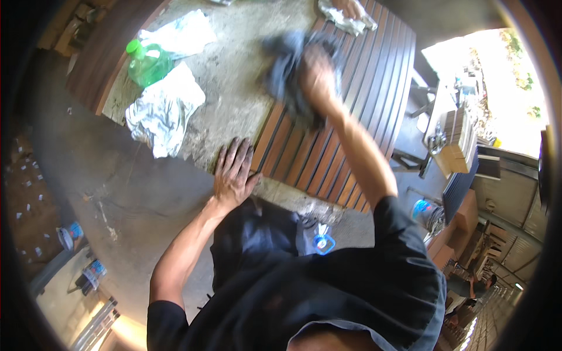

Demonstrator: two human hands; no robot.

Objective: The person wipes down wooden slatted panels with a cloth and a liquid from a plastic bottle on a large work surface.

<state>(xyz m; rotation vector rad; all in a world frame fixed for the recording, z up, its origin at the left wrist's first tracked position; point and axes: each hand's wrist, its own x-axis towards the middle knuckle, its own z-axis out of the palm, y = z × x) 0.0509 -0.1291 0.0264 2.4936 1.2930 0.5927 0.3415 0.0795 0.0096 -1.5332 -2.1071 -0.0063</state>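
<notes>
Slatted wooden panel showing stripes, warm reddish-brown strips split by near-black lines; over it, cloth in smoky blue-grey, motion-blurred; tabletop mottled grey, blotched with pale and brownish stains; dark smudges streaking left hand's fingers; and here, plastic bottle glowing translucent green, screw cap brighter lime; crumpled rag beside it white with faint grey shadows; wooden board deep brown, fine dark grain; T-shirt plain black, collar trim greyish-blue
</notes>
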